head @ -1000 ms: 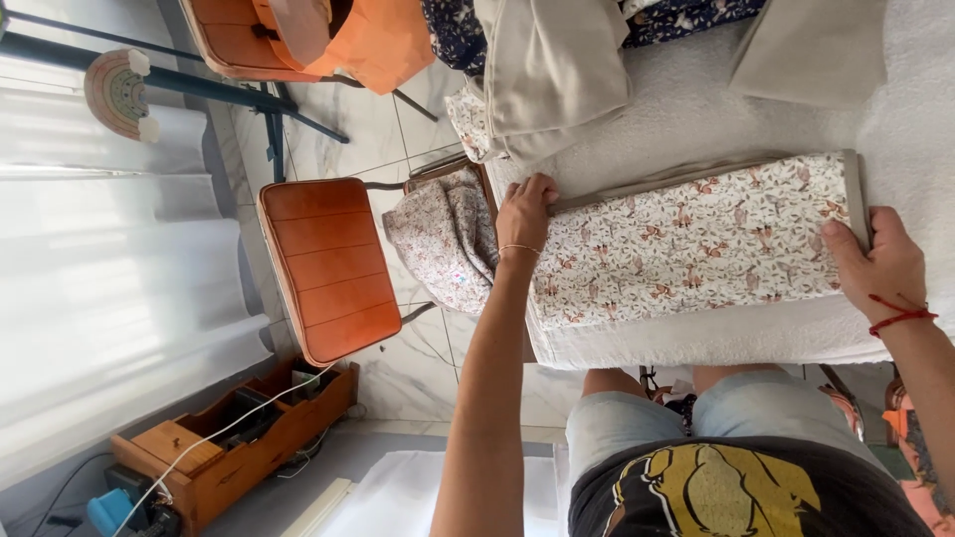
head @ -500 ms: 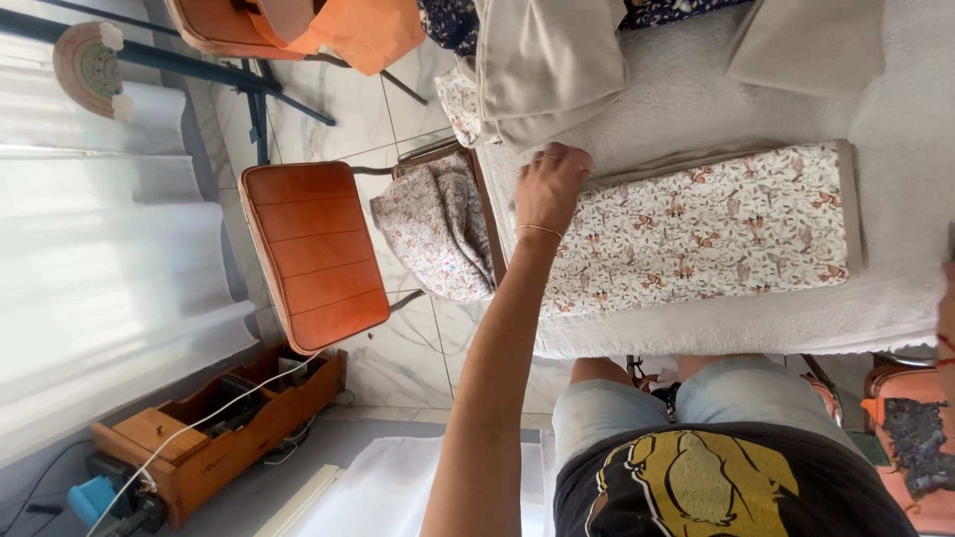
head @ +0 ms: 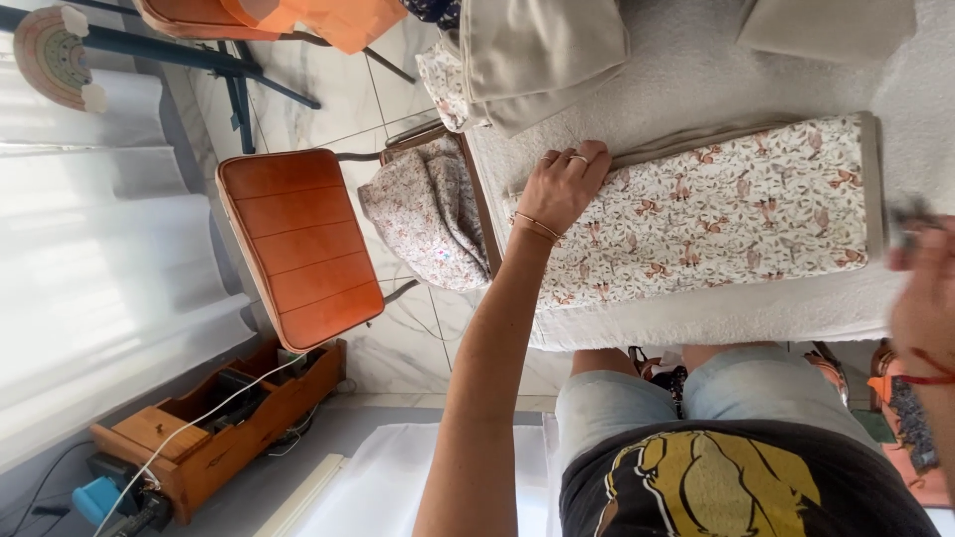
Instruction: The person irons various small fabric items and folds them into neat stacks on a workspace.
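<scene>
While my left hand [head: 559, 189] lies flat and open on the flowered cloth [head: 716, 214] | cloth looks folded long, end hangs off table [head: 696, 70] | right hand [head: 920, 288] blurred, can't tell grip

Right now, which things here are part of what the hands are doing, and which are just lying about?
In hand: left hand flat on the floral fabric; right hand at its other end, blurred.
Lying about: beige folded cloth, orange chair, wooden box.
</scene>
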